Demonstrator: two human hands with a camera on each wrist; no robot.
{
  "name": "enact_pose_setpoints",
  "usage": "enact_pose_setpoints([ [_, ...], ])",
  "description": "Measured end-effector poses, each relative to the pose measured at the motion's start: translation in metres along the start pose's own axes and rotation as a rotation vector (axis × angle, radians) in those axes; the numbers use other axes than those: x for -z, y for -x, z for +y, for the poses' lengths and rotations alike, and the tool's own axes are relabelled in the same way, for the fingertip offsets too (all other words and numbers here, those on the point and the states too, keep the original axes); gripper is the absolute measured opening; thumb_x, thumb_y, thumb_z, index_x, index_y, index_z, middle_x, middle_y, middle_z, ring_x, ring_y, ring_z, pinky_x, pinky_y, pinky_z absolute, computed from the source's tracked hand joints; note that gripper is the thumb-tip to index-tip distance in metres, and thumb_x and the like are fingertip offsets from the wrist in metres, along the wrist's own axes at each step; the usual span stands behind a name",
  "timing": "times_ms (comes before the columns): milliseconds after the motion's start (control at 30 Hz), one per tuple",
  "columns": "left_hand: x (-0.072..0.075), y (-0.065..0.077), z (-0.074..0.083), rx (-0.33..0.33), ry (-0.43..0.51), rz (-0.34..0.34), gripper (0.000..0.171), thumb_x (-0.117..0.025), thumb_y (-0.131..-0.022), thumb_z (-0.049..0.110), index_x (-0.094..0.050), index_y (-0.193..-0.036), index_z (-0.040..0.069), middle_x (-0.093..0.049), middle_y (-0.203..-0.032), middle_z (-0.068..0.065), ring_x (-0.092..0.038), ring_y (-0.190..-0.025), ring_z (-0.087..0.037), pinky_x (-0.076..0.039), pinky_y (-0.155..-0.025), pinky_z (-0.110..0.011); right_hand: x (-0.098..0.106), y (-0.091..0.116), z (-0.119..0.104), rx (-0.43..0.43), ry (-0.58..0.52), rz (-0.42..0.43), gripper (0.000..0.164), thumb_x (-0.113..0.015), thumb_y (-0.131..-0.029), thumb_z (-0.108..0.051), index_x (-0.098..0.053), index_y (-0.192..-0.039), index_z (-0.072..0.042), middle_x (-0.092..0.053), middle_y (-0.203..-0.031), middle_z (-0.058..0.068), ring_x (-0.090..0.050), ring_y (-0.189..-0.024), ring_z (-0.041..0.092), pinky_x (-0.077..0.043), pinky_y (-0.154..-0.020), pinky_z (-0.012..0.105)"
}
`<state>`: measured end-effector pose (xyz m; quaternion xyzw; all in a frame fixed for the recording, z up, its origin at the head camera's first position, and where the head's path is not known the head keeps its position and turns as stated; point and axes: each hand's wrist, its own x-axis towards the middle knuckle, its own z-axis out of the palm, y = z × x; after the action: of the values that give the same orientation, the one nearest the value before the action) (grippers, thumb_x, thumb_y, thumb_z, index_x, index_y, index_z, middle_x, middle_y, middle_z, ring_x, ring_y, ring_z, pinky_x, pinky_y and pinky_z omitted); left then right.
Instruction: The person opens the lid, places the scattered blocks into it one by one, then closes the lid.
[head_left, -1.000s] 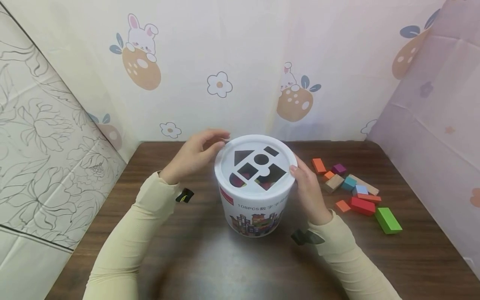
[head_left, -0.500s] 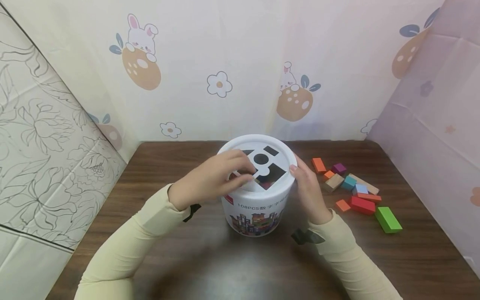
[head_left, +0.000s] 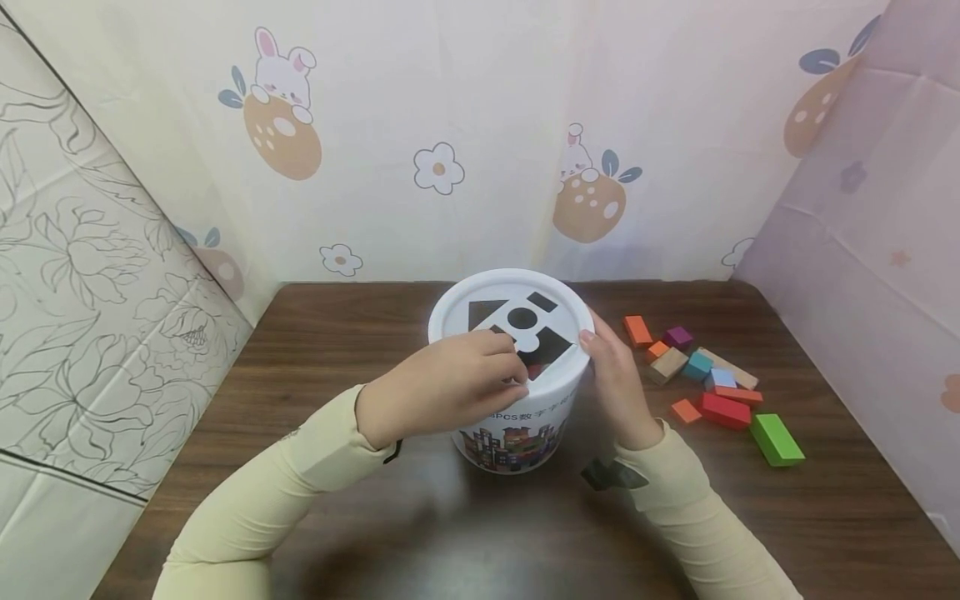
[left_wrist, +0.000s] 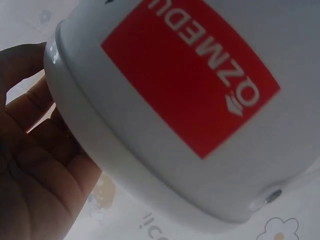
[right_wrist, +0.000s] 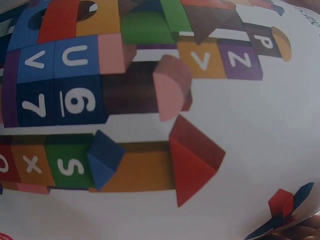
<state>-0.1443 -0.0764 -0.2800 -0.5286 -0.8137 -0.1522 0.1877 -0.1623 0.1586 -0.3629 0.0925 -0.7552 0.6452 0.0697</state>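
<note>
A white cylindrical block bucket [head_left: 513,442] stands upright on the brown table. Its white lid [head_left: 452,307] has cut-out holes of several shapes, among them a triangle, a circle and a rectangle. My left hand [head_left: 446,379] lies over the lid's front left with bent fingers, covering some holes; what its fingertips touch or hold is hidden. In the left wrist view, the left hand [left_wrist: 37,165] reaches past the lid's rim beside the red label [left_wrist: 195,75]. My right hand [head_left: 618,379] grips the bucket's right side, thumb on the rim. Printed blocks [right_wrist: 80,105] fill the right wrist view.
Loose wooden blocks lie right of the bucket, including a green block [head_left: 777,439], a red block [head_left: 724,411], a purple block [head_left: 678,337] and an orange block [head_left: 637,331]. A patterned cloth wall [head_left: 487,225] rises behind the table.
My left hand has moved from beside the lid's left edge onto the lid, then toward its front. The right hand and bucket stay in place.
</note>
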Motion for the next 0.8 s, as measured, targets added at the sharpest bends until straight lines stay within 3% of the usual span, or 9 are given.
enact_pose_setpoints([
  [367, -0.0055, 0.0003, 0.0074, 0.012, -0.063, 0.019, 0.007, -0.066, -0.091, 0.024, -0.068, -0.091, 0.017, -0.060, -0.081, 0.006, -0.056, -0.073, -0.009, -0.051, -0.068, -0.021, -0.0002, -0.0003, 0.0006, 0.004, 0.010, 0.009, 0.052, -0.039, -0.102, -0.039, -0.039, -0.151, -0.021, -0.046, -0.149, 0.007, -0.046, -0.128, 0.022, -0.036, -0.112, 0.058],
  [633, -0.0092, 0.0008, 0.0109, -0.029, -0.133, 0.058, 0.013, -0.072, -0.086, 0.023, -0.066, -0.094, 0.014, -0.059, -0.082, 0.003, -0.058, -0.076, -0.012, -0.051, -0.069, -0.022, -0.0011, 0.0007, -0.0007, -0.002, 0.012, 0.009, 0.052, -0.039, -0.102, -0.041, -0.039, -0.151, -0.022, -0.046, -0.149, 0.005, -0.048, -0.126, 0.020, -0.038, -0.111, 0.056],
  [800, -0.0105, 0.0006, 0.0094, -0.039, -0.126, 0.042, 0.015, -0.074, -0.085, 0.022, -0.067, -0.094, 0.013, -0.059, -0.083, 0.002, -0.057, -0.076, -0.013, -0.051, -0.071, -0.022, -0.0017, 0.0006, -0.0007, 0.004, 0.012, 0.009, 0.052, -0.039, -0.102, -0.040, -0.039, -0.150, -0.023, -0.047, -0.148, 0.006, -0.049, -0.124, 0.019, -0.040, -0.109, 0.056],
])
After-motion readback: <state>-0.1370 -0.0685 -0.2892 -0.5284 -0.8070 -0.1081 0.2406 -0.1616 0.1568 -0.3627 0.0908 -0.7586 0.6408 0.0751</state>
